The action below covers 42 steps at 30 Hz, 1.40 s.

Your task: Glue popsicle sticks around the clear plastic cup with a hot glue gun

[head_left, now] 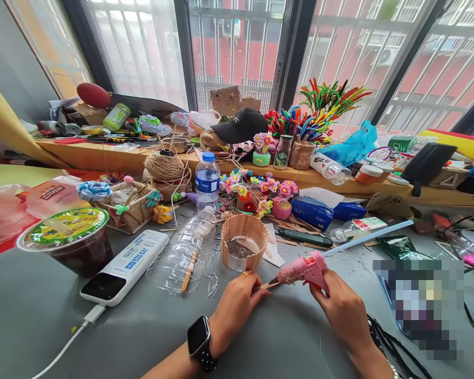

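Nearest, left hand (237,305) pinches stick (269,285); right hand (342,308), fingers curled shut, grips glue gun (306,269); cup (245,231) at twelve o'clock.

A pink glue gun (306,269) met a wooden stick (269,285) above the cluttered grey table (43,316).
The right hand (342,308) gripped the glue gun, its nozzle touching the wooden stick pinched in the left hand (237,302), whose wrist wore a smartwatch (199,339). Just behind stood a stick-walled cup (244,239), with a clear bottle (185,252) lying on its side beside it and a white power bank (124,266) plugged into a cable (63,347) further left.
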Motion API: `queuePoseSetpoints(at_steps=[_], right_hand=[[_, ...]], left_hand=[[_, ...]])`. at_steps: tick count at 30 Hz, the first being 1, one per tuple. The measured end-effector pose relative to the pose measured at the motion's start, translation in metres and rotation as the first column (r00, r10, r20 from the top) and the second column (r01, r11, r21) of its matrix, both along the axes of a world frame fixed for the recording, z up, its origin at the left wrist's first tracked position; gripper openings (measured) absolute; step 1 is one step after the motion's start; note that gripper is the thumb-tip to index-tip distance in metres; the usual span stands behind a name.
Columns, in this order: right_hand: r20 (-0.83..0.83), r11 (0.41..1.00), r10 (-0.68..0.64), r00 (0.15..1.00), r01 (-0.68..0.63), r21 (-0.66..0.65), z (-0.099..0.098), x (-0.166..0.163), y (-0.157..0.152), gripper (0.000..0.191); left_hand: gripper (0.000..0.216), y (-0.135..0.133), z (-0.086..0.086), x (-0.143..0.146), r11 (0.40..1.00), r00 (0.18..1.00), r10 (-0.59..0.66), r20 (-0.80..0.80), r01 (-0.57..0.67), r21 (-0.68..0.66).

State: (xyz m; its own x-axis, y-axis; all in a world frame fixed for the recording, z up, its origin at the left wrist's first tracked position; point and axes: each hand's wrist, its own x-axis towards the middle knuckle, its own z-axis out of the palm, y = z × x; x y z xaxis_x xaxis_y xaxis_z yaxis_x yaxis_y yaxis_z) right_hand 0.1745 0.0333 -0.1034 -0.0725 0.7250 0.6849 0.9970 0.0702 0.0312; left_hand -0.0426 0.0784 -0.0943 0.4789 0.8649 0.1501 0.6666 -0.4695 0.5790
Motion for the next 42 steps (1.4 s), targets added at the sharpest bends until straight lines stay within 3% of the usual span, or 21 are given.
queuePoseSetpoints(at_steps=[21, 42], right_hand=[[0.019, 0.997, 0.068, 0.997, -0.069, 0.045, 0.003, -0.001, 0.000, 0.033], [0.045, 0.998, 0.033, 0.998, -0.036, 0.050, 0.014, 0.005, -0.002, 0.036]], left_hand=[[0.011, 0.001, -0.006, 0.001, 1.000, 1.000, 0.004, 0.011, -0.004, -0.018], [0.013, 0.001, -0.005, 0.000, 1.000, 1.000, -0.006, -0.013, 0.006, -0.007]])
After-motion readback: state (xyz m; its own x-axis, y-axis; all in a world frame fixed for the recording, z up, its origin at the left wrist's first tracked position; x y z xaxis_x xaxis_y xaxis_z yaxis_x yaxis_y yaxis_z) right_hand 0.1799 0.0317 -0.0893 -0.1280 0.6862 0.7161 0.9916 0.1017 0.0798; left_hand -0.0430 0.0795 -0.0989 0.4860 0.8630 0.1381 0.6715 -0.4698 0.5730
